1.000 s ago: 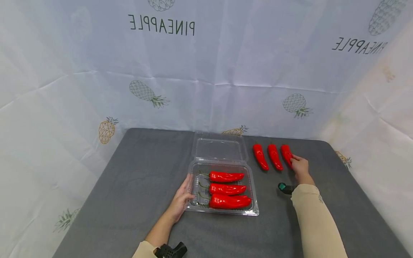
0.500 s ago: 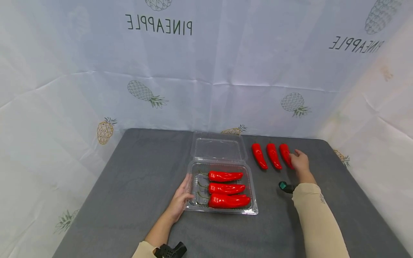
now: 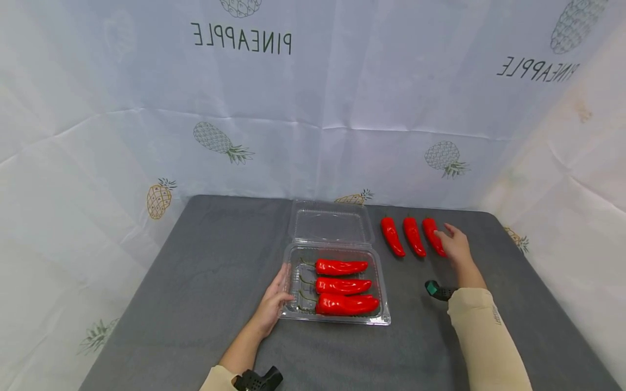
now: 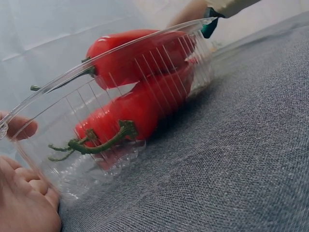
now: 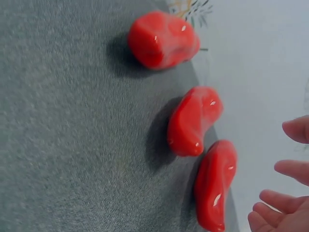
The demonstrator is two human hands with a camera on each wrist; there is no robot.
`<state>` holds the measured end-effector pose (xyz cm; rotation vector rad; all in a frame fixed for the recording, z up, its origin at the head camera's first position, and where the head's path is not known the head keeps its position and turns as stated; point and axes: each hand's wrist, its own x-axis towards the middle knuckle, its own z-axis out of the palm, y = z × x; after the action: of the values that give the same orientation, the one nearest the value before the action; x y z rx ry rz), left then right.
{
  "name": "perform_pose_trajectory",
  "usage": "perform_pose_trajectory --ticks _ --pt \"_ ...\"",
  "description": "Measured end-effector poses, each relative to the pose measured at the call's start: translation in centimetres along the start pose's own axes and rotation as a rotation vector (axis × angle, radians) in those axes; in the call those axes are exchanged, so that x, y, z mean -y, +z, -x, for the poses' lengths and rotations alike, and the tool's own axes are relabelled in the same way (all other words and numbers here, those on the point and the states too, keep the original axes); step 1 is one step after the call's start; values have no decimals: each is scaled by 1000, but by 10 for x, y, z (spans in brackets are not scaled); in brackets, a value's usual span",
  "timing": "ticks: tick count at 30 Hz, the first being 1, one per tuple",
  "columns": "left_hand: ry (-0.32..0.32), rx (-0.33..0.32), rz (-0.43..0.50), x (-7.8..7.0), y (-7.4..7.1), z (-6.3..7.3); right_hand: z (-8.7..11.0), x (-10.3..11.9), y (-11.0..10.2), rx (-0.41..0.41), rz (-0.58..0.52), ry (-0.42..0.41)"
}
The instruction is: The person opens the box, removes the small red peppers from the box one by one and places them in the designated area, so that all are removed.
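Observation:
A clear plastic clamshell container [image 3: 337, 320] lies with its lid folded back. In it are several red peppers [image 3: 342, 267] with green stems, laid crosswise one above another. My left hand [image 3: 269, 304] grips the container's left side; in the left wrist view a fingertip [image 4: 24, 128] is at the rim and the other fingers are low by the wall. My right hand [image 3: 455, 245] hovers beside the rightmost red pepper [image 3: 433, 237] on the table. In the right wrist view its fingers [image 5: 292, 169] are spread, apart from that pepper [image 5: 216, 186].
Two more red peppers, a left one [image 3: 393, 237] and a middle one [image 3: 414, 237], lie in a row with the rightmost one. The open lid [image 3: 332, 222] lies toward the back edge of the grey table [image 3: 210, 260]. A pineapple-print curtain [image 3: 313, 108] hangs around the table.
My right hand has let go of the rightmost pepper and lifted slightly, its fingers spreading. That pepper stays in the row. The left hand and the container have not moved.

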<state>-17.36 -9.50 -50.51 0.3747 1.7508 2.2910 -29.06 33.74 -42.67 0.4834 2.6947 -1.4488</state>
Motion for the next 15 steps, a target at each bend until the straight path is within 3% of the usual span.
perform_pose_trajectory --ticks 10,15 --pt "14 2 6 -1 0 1 22 7 13 9 -33 -14" --pt "0 6 -1 -2 0 0 34 13 18 44 -65 -63"
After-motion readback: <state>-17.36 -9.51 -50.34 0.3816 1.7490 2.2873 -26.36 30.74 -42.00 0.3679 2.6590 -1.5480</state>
